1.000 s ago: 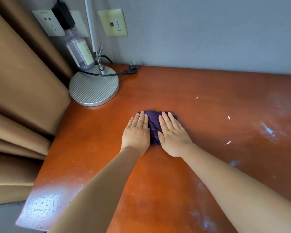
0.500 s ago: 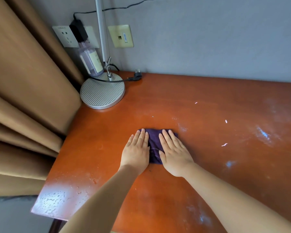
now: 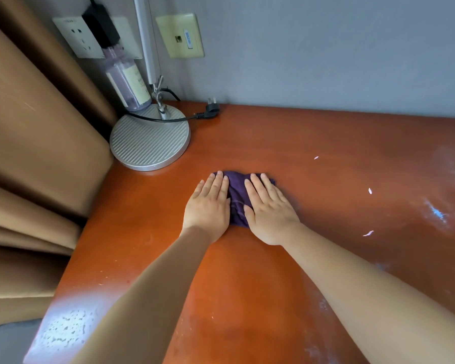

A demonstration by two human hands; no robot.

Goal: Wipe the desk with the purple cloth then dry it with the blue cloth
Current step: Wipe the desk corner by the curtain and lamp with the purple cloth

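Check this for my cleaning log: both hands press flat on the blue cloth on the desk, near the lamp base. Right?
Not quite. The head view shows the cloth is purple, not blue. The left hand and right hand do press flat on it, on the desk, near the lamp base.

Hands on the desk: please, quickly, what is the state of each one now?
Left hand: open, fingers straight, pressing on the purple cloth.
Right hand: open, fingers straight, pressing on the same cloth.

Bright, even daylight fills a sharp wide-angle view. White glare sits on the glossy desk [image 3: 326, 143] at its near left corner and in bluish patches on the right. Soft shadows lie under the lamp base [image 3: 149, 139]. Straight lines bow toward the picture's edges.
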